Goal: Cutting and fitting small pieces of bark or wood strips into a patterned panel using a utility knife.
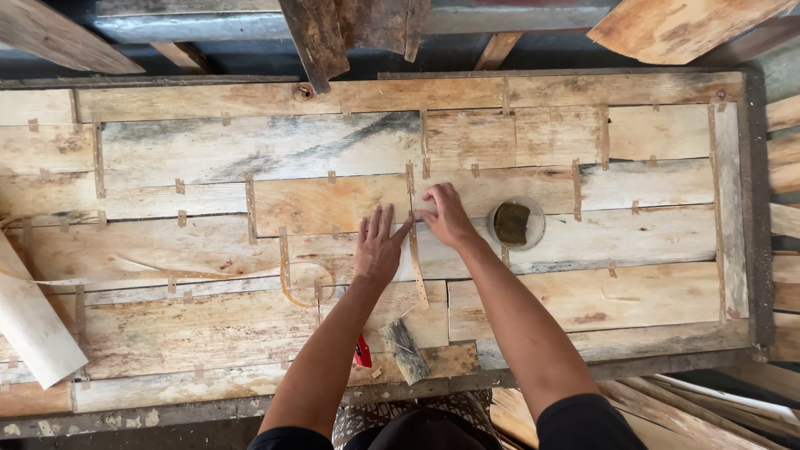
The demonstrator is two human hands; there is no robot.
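Work table (pixel 754 217), one: dark-framed, running almost the full width of the view and covered by the sheet.

Veneer sheet (pixel 250 150), one: pieced together from many pale wood strips laid edge to edge in rows. Short tape tabs (pixel 180 186) bridged most seams across the left, top and right; there were too many to count exactly, several dozen by eye. Judged from this, the joining was well advanced, with the central seam under the hands in work and some lower joints showing few tabs.

Loose offcuts: one pale board (pixel 33 329) leaning at the left edge, and several dark planks beyond the far side.

Tape ribbon (pixel 292 279), one: a long thin curl trailing from the left edge toward the centre.

Hands, two. Left hand (pixel 379 247): flat and released, fingers spread, pressing on the sheet beside the seam. Right hand (pixel 447 218): fingertips pinched on the top end of a tape strip (pixel 417 275) that lay along a vertical seam at mid-sheet, just beside the left hand.

Round dish (pixel 512 223), one: holding a dark sponge-like pad, just right of the right hand.

Small grey block (pixel 405 350), one, near the front edge.

Red-handled tool (pixel 362 352), one, partly hidden by the left forearm; kind not discernible.
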